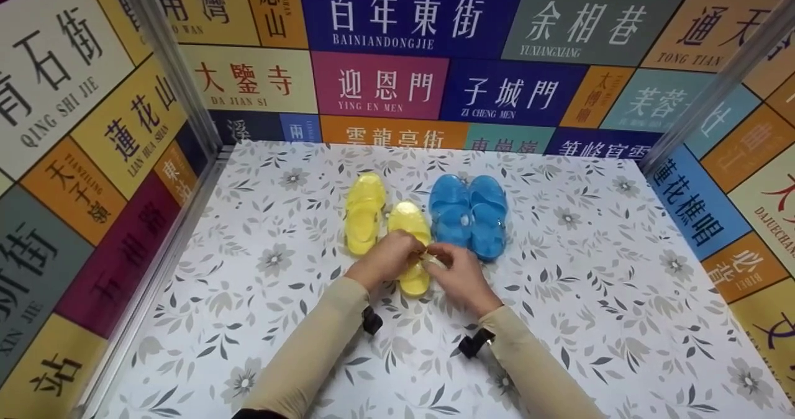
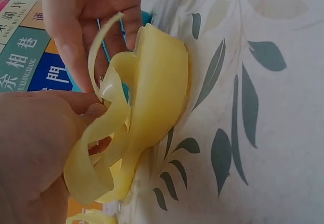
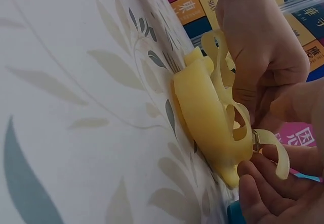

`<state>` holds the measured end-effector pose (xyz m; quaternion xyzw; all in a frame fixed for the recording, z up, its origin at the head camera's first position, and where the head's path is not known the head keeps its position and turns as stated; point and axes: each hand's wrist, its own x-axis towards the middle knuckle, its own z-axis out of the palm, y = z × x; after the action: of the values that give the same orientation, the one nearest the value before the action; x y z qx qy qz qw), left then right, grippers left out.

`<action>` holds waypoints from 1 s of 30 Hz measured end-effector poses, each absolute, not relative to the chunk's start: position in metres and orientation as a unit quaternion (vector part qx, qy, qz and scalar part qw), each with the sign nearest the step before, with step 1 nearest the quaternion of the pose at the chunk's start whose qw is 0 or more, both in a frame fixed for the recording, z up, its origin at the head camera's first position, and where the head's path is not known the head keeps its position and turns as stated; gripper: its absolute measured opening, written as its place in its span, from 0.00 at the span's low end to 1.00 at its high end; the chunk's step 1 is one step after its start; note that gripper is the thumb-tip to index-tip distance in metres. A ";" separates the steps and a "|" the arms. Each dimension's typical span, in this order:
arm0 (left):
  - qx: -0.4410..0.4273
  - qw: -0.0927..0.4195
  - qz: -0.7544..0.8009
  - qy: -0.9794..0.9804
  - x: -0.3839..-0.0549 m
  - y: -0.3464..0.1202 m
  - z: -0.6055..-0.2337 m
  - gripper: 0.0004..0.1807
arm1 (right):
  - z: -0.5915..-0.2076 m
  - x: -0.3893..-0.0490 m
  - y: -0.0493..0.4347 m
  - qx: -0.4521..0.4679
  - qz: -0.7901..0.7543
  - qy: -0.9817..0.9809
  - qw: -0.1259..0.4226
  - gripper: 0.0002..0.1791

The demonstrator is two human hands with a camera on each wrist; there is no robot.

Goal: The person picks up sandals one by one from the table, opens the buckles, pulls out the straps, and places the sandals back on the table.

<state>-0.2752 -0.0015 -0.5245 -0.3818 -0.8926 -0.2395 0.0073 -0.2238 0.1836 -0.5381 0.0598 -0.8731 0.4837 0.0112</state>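
Note:
A yellow jelly sandal (image 1: 407, 213) stands on the table between both hands, its toe toward the back wall. With thumb and finger my left hand (image 1: 391, 259) pinches the sandal's ankle strap (image 2: 83, 176) near a small metal buckle (image 3: 256, 140). My right hand (image 1: 461, 277) holds the strap at the buckle from the other side, its fingers curled. The strap's loose end (image 3: 282, 164) sticks out past the buckle in the right wrist view. Fingers partly hide the buckle, so I cannot tell how far the strap is threaded.
Another yellow sandal (image 1: 362, 223) stands to the left. A pair of blue sandals (image 1: 450, 192) stands side by side, close to the right hand. The table (image 1: 279, 319) has a leaf-patterned white cover. Sign-patterned panels (image 1: 379, 87) enclose the back and sides.

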 end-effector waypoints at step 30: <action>-0.320 -0.013 -0.364 -0.875 -0.275 -0.011 -0.530 0.08 | -0.536 -0.232 0.171 0.063 0.420 -0.902 0.073 0.10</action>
<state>-0.2745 -0.0110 -0.5296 -0.3196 -0.8748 -0.3638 -0.0134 -0.2319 0.1706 -0.5362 0.0631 -0.9021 0.4205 0.0733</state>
